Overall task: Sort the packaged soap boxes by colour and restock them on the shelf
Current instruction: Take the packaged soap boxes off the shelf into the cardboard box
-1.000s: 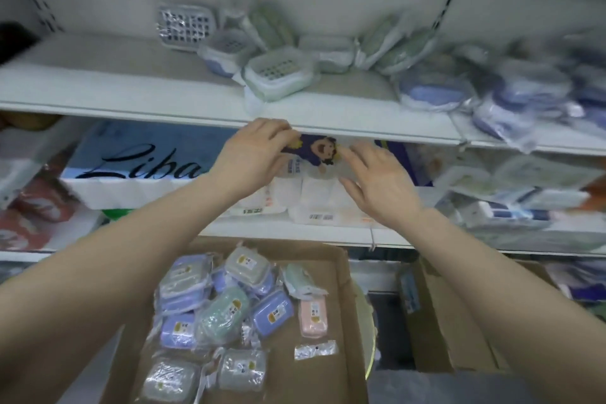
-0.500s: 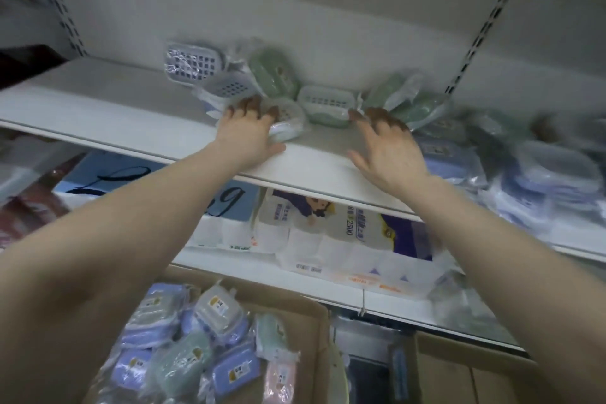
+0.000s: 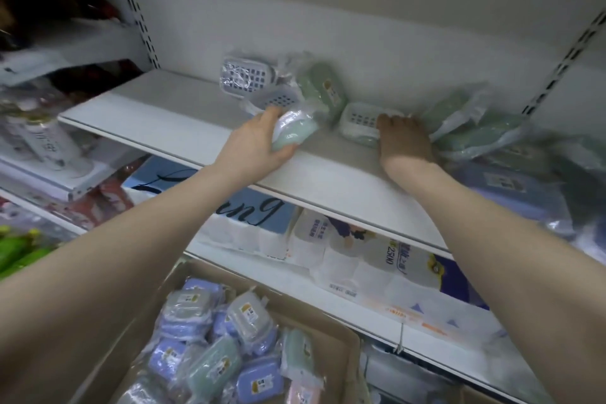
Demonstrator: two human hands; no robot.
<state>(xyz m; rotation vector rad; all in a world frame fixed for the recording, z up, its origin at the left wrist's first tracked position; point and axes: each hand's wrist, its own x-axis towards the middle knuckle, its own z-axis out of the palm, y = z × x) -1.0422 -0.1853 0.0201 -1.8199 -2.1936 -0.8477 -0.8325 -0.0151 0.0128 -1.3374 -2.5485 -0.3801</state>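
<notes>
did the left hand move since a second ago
Yes. The left hand went from below the front edge of the shelf up onto it, where it now grips a pale green soap box.

Glossy plastic-wrapped soap boxes [image 3: 296, 134], matt shelf [image 3: 183, 115]

wrapped green soap boxes [image 3: 323, 93] – scattered on shelf [image 3: 183, 123].

- Soap boxes [image 3: 323, 92] lie along the back of the upper shelf [image 3: 183, 128].
- Nearer its front edge, the left hand [image 3: 259, 144] grips the held soap box [image 3: 295, 129].
- Just to the right, the right hand [image 3: 405, 141] touches the second soap box [image 3: 359, 123].
- Paper packs [image 3: 360, 259] lie on the shelf beneath.
- The cardboard box [image 3: 314, 315], lowest and nearest, holds the boxed soaps [image 3: 210, 367].
</notes>
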